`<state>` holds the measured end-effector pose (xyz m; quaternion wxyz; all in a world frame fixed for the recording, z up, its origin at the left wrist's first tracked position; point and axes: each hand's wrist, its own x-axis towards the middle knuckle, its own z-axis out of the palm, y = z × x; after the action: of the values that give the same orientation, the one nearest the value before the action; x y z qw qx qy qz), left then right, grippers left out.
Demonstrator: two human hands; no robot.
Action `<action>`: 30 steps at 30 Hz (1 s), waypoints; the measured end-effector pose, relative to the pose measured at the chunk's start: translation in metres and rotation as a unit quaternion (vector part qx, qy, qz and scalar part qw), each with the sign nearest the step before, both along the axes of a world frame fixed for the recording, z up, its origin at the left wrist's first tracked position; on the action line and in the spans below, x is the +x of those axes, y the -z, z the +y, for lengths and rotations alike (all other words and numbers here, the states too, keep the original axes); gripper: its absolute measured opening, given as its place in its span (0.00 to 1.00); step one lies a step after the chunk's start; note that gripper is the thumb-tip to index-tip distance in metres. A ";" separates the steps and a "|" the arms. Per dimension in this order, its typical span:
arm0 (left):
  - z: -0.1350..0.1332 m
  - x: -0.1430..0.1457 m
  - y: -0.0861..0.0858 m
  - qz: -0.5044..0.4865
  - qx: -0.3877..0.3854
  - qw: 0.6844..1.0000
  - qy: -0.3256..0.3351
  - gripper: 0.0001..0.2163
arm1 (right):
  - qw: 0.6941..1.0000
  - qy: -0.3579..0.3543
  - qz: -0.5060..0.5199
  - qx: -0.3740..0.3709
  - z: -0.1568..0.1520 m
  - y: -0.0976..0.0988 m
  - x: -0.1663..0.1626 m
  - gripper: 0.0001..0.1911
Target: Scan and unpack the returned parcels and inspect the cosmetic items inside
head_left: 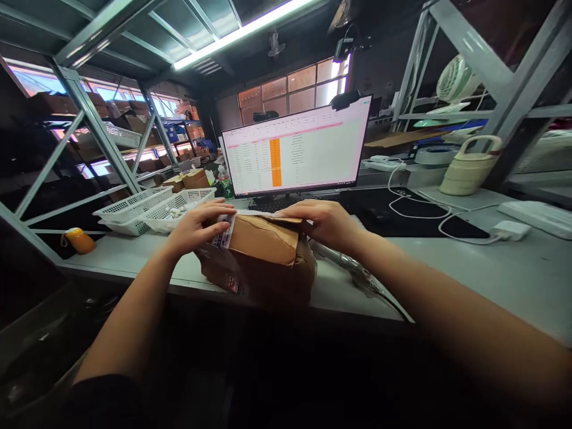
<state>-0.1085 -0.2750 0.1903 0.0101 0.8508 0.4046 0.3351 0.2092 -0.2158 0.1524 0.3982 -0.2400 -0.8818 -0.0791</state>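
A brown cardboard box (268,280) stands at the front edge of the desk, its surface creased and its right corner crumpled. Printed tape runs over its left end. Across that taped end lies my left hand (201,225), gripping the box with the thumb on the near side and the fingers reaching over the top. My right hand (322,221) pinches the flap at the box's back right. Those fingertips are partly hidden behind the flap. Just right of the box, a clear plastic-wrapped item (353,268) with a dark cord lies on the desk.
Behind the box stand a monitor (295,149) and a keyboard. White baskets (134,208) and an orange bottle (80,240) are to the left. On the right are a black mat (424,217), white cables, a power strip (540,217) and a cream flask (469,170). Metal shelving frames both sides.
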 end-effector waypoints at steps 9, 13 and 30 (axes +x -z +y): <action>-0.015 0.013 0.026 0.016 0.080 0.996 -0.035 0.23 | 0.998 -0.008 -0.068 0.011 0.000 0.004 -0.001 0.23; 0.004 0.007 0.041 -0.043 0.183 0.982 -0.008 0.26 | 0.993 -0.089 -0.023 0.074 -0.016 0.014 -0.013 0.20; -0.076 0.044 0.017 0.213 0.096 0.972 -0.026 0.35 | 0.975 -0.218 0.038 0.015 -0.052 0.010 -0.030 0.26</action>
<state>-0.0649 -0.3514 0.1738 -0.1667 0.8888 0.3853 0.1838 0.1792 -0.2679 0.1422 0.4431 -0.0391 -0.8956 0.0051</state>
